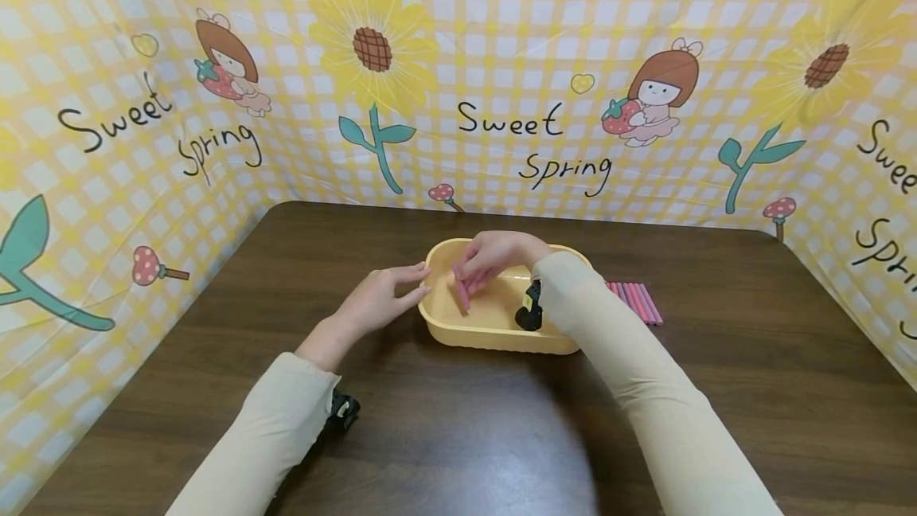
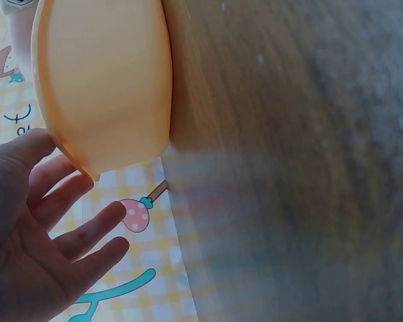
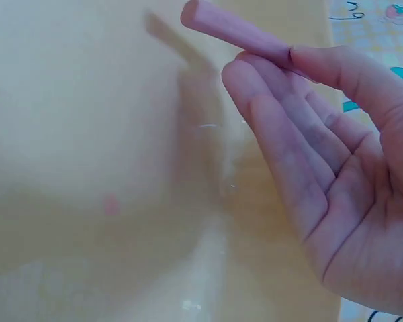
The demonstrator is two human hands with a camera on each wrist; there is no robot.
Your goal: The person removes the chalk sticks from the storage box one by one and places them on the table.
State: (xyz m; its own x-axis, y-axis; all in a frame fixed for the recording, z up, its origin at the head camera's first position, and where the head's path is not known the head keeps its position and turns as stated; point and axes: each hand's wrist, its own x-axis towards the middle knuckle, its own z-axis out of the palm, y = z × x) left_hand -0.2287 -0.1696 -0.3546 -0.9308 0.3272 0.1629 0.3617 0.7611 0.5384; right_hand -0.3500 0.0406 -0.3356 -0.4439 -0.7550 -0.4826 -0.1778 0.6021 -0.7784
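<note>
My right hand (image 1: 494,255) is inside a pale yellow plastic basin (image 1: 501,341), over its left half. Between thumb and fingertips it pinches a short, round, pinkish-purple stick (image 3: 238,30). The stick (image 1: 462,291) slants down toward the basin floor in the head view. At the basin's left end, my left hand (image 1: 376,299) touches the rim with outstretched fingers and thumb. In the left wrist view its other fingers (image 2: 97,231) are spread apart, away from the wall. My right forearm hides part of the basin's right end.
Several pink and purple sticks (image 1: 636,302) lie side by side on the dark wooden table (image 1: 430,436), just right of the basin. A yellow checked cloth (image 1: 501,30) with printed flowers and lettering surrounds the table's back and sides.
</note>
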